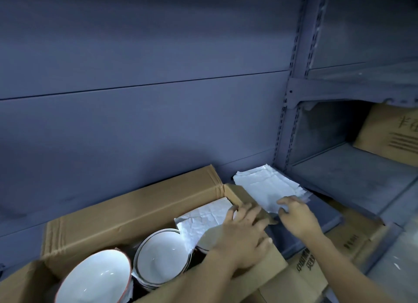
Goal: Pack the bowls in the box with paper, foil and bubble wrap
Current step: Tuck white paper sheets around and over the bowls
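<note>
An open cardboard box (126, 214) sits at the lower left. Inside stand white bowls: one large bowl (95, 278) at the front left and a stack of bowls (161, 259) beside it. A crinkled foil sheet (203, 216) lies over the box's far right part. My left hand (245, 232) rests flat on the box's right flap, fingers reaching the box's corner. A pile of foil sheets (267, 185) lies on the flap just right of the box. My right hand (296, 214) touches the near edge of that pile, fingers bent; whether it pinches a sheet is unclear.
Blue-grey metal shelving (352, 174) stands to the right, with a printed cardboard box (389, 135) on a shelf. More cardboard boxes (352, 237) lie below my right arm. A blue-grey wall panel (144, 99) fills the background behind the open box.
</note>
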`<state>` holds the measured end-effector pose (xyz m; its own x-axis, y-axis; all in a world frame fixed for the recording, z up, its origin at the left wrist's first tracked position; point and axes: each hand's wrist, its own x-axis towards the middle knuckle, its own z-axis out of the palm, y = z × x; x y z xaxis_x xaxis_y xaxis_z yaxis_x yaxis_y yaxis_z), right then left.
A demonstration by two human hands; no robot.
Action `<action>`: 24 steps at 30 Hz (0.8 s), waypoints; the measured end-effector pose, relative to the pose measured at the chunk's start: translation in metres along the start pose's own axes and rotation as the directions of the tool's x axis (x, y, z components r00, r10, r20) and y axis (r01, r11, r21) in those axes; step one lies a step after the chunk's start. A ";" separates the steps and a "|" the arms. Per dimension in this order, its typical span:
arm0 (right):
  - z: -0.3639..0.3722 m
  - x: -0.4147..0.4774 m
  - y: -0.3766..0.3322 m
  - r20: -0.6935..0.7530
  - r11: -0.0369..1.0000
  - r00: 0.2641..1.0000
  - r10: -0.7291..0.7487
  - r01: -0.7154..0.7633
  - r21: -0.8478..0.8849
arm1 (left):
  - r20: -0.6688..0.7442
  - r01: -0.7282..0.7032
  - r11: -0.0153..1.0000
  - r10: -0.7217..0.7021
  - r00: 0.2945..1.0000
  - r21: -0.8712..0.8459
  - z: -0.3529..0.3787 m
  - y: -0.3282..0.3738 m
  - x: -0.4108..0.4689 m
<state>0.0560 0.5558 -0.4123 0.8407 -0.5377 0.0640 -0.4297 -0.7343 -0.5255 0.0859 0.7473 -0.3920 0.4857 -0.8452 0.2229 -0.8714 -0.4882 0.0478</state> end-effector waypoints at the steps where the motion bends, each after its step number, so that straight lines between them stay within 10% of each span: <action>1: 0.000 0.002 0.001 0.002 0.999 1.000 -0.025 0.025 -0.027 | -0.013 0.003 1.000 -0.003 1.000 0.018 0.004 0.005 0.005; 14: 0.007 -0.001 0.013 0.266 0.886 0.944 -0.195 0.286 -0.364 | 0.093 0.037 0.996 -0.044 0.995 0.083 0.012 0.008 0.014; 24: -0.042 -0.002 -0.022 -0.498 0.910 0.822 -0.276 0.391 0.140 | 0.071 0.031 0.999 -0.032 0.997 0.019 0.015 0.006 0.012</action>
<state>0.0497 0.5562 -0.3653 0.6461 -0.4452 0.6200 -0.0163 -0.8201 -0.5720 0.0878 0.7311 -0.4033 0.5174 -0.8423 0.1512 -0.8544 -0.5184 0.0358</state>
